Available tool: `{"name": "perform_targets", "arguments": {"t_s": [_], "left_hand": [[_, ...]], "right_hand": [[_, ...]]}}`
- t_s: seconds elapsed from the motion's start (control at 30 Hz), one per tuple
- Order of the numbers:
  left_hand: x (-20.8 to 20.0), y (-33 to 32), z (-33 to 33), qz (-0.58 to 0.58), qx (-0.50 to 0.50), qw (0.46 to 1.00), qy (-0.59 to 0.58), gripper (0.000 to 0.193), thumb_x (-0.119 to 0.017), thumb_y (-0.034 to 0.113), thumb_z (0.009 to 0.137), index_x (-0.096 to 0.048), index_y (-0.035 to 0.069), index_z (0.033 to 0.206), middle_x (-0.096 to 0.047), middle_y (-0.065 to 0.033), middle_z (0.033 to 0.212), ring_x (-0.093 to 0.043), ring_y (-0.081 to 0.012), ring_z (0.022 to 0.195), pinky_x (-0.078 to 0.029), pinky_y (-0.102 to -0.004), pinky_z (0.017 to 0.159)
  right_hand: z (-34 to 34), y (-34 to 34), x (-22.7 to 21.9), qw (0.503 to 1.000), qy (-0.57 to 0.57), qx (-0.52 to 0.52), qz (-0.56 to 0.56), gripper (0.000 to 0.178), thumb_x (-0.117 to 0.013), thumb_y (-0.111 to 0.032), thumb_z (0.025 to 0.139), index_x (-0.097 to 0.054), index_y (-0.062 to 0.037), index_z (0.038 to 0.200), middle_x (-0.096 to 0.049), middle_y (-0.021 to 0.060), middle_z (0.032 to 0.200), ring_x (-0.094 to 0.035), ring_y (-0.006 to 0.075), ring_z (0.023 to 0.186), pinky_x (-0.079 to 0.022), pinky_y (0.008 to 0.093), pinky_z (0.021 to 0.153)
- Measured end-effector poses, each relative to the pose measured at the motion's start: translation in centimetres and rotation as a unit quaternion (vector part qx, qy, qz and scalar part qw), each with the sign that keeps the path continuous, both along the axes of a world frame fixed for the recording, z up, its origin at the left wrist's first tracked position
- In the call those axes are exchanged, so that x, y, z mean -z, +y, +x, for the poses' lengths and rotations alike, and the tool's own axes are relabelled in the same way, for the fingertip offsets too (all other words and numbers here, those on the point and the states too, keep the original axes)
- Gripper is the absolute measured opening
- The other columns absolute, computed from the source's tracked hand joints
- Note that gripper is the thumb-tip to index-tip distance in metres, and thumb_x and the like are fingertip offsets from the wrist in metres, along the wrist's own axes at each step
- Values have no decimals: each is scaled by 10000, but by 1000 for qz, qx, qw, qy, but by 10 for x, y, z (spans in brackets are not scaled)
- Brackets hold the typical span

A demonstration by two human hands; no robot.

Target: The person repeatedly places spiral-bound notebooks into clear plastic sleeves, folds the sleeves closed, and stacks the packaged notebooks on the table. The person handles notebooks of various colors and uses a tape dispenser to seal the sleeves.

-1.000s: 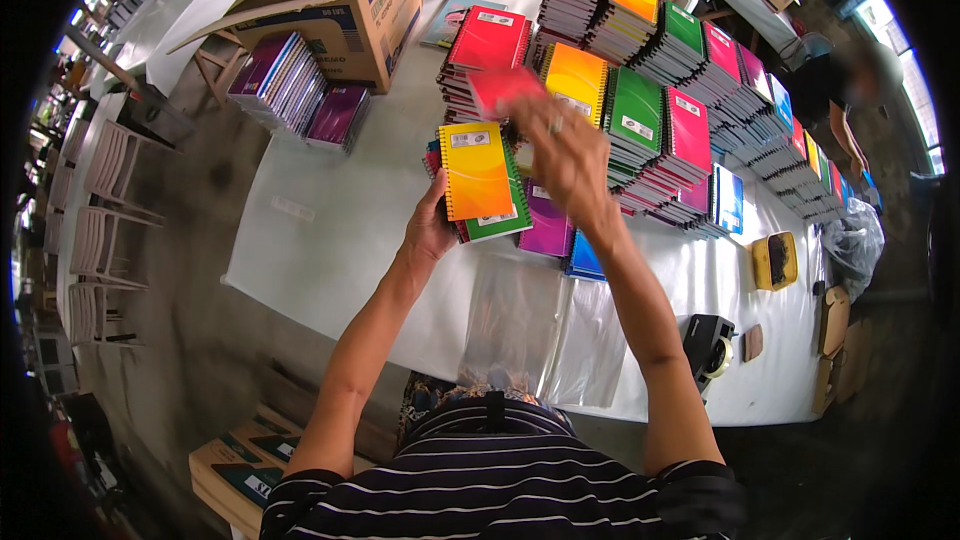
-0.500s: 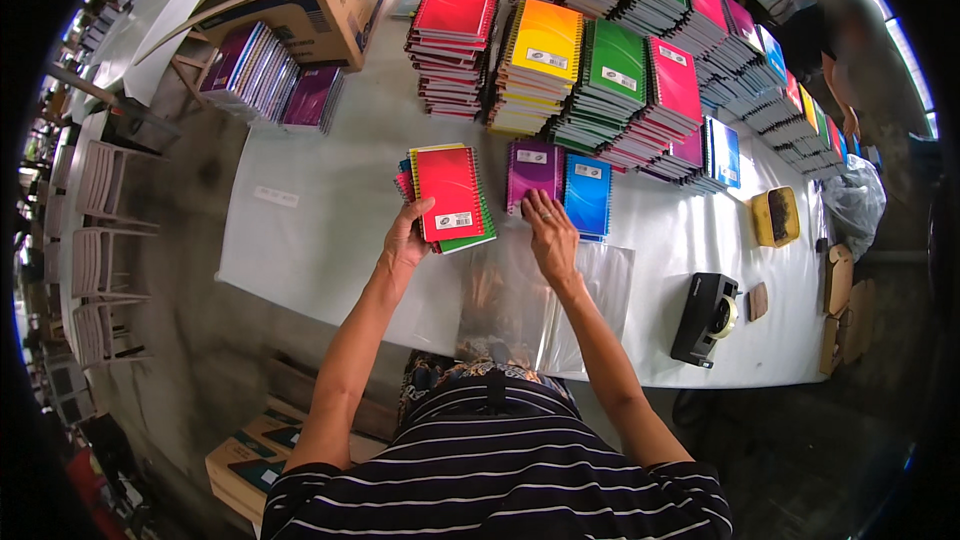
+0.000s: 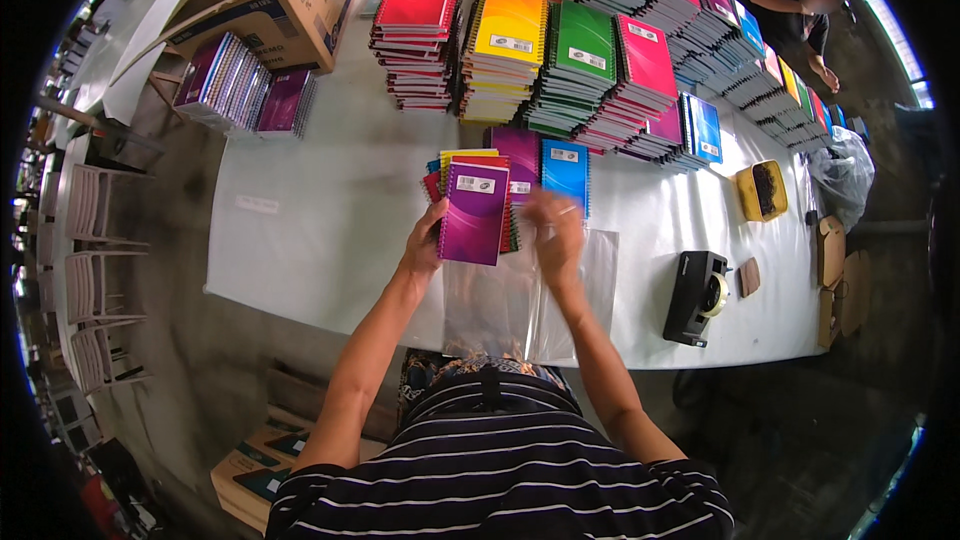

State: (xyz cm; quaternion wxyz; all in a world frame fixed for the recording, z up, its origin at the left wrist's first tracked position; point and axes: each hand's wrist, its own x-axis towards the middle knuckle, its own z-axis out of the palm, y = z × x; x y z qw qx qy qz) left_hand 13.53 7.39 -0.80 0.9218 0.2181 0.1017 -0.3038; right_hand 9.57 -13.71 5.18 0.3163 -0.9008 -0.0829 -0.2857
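My left hand (image 3: 425, 238) grips a small fanned stack of spiral notebooks by its left edge. A purple notebook (image 3: 473, 215) lies on top, with yellow, red, blue and green ones showing behind it. Just right of the stack is my right hand (image 3: 556, 230), its fingers smeared by motion, so what they do cannot be made out. Beyond that hand a second purple notebook (image 3: 518, 152) and a blue notebook (image 3: 566, 172) lie side by side on the table. Clear plastic bags (image 3: 500, 312) lie flat on the near edge, partly under my hands.
Tall notebook piles in red (image 3: 418, 2), yellow (image 3: 505, 25), green (image 3: 585, 45) and pink (image 3: 645, 55) stand across the far side. A tape dispenser (image 3: 693, 295) and yellow tub (image 3: 762, 190) sit right. An open carton (image 3: 300, 0) is back left. Another person (image 3: 800, 0) stands far right.
A purple notebook now tops the stack in my left hand, where red was uppermost. My right hand has come off the purple notebook on the table. The view has shifted slightly.
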Motion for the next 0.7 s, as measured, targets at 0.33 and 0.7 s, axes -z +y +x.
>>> {"name": "perform_targets", "arguments": {"t_s": [0.33,0.7], "left_hand": [[10,-32,3,-28,-1,999,17,513,-709,277,872,-531,1,1265,-626,-114,1179,-599,-228,1090,-483,-382,981],[24,-44,-4,-33,6,999,17,499,-679,247,896,-507,5,1297,-613,-126,1225,-580,-240,1125,-460,-398,1007]], "right_hand": [[32,-106,42,906,321,275,-24,385,-804,-372,740,-662,-22,817,-688,146,787,-654,358,752,-500,451,684],[33,-117,53,915,330,216,82,567,-873,-389,642,-573,24,887,-673,203,818,-660,332,765,-515,424,663]]}}
